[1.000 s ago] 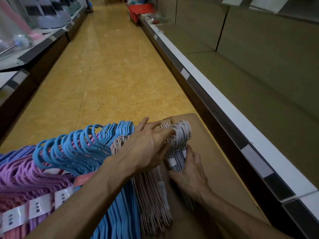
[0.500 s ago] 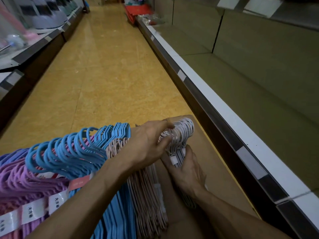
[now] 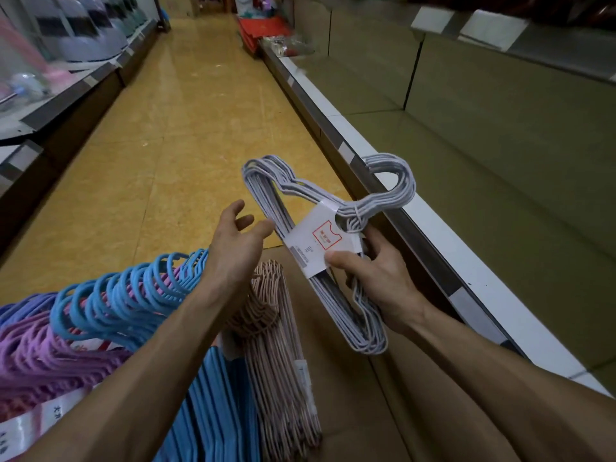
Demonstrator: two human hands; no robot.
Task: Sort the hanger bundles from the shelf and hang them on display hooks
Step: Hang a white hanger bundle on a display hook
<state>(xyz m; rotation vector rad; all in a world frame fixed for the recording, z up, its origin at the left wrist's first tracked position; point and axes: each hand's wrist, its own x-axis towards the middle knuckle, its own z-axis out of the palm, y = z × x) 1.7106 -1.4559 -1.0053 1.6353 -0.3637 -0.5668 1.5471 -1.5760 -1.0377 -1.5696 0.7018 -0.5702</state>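
Observation:
My right hand [image 3: 380,278] grips a bundle of pale grey hangers [image 3: 300,208] by its white paper band, lifted above the cardboard box [image 3: 346,395]. The bundle's hooks point toward the shelf on the right. My left hand [image 3: 236,241] hovers just left of the bundle with relaxed fingers, its fingertips near or touching the hanger edge. Below it lie a beige hanger bundle [image 3: 276,345], blue hanger bundles [image 3: 126,298] and purple hanger bundles [image 3: 36,355] in the box.
A long shelf [image 3: 500,161] with a white front rail runs along the right. Another shelf with goods [image 3: 66,61] lines the left. The yellow tiled aisle [image 3: 186,111] runs ahead, with red items [image 3: 263,28] at its far end.
The grey bundle has been lifted out of the box and turned flat in my right hand. My left hand has let go of its hooks and opened.

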